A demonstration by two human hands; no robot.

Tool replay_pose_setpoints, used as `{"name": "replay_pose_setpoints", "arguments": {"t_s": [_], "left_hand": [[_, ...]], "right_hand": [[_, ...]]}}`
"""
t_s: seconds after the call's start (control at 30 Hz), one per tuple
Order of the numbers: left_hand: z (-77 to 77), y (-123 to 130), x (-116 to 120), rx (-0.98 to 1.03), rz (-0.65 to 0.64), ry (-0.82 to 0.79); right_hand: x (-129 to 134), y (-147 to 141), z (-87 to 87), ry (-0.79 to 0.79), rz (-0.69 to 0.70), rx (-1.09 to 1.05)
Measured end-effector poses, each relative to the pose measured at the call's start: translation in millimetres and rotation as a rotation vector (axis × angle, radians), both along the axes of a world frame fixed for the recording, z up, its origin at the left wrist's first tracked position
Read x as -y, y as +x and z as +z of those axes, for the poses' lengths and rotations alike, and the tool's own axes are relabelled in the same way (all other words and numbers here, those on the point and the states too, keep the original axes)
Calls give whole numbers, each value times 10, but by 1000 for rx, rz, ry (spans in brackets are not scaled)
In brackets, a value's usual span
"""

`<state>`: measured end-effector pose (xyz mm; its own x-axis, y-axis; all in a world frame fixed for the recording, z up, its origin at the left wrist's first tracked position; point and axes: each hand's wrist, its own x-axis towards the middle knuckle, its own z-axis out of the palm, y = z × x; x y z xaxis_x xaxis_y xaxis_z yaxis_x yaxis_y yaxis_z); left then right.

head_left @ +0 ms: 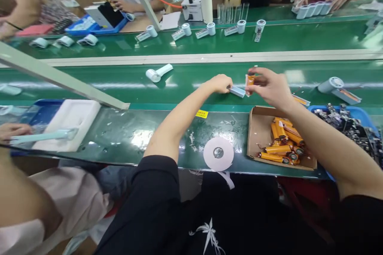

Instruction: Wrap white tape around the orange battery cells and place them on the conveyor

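Note:
Over the green conveyor belt, my left hand (pixel 220 83) is closed around a light-blue plastic housing (pixel 237 91); its open handle end sticks out to the right, while my fingers hide the rest. Just right of it, my right hand (pixel 271 85) pinches a small orange battery (pixel 250 81) between thumb and fingers, above the handle's end. Several more orange batteries (pixel 278 150) lie in a cardboard tray (pixel 251 135) under my right forearm. A roll of white tape (pixel 212 158) rests flat at the bench edge, its loose end hanging down.
A light-blue housing (pixel 153 75) lies on the belt to the left, another (pixel 330 84) to the right. Circuit boards (pixel 356 131) fill a blue bin at far right. A slanted metal post (pixel 74 81) crosses the left side. Co-workers sit opposite and at left, near a white foam tray (pixel 86 117).

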<state>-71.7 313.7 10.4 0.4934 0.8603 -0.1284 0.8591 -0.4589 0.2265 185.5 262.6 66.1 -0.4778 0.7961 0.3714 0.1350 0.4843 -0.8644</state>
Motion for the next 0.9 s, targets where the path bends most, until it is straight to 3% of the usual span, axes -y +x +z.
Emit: {"name": "replay_pose_setpoints", "arguments": {"t_s": [0.17,0.4,0.6,0.7,0.8,0.87,0.9], "left_hand": [[126,-21,-30,94,167,-67],[49,174,77,156,298,20],[-15,357,75,260,366,42],[-24,362,72,313,396,42],[-39,258,451,395,362,229],[-64,116,1059,454,140,370],[-82,30,1453,440,-51,332]], "right_hand": [[-440,-243,-316,49,-91,378],[-469,-362,-313,289,-48,1128],[-528,-480,-357,286,41,1354],[-566,-427,-278,245,149,1343],[-333,16,-100,259,150,1087],[98,537,20,292,45,832],[389,832,64,281,6,724]]}}
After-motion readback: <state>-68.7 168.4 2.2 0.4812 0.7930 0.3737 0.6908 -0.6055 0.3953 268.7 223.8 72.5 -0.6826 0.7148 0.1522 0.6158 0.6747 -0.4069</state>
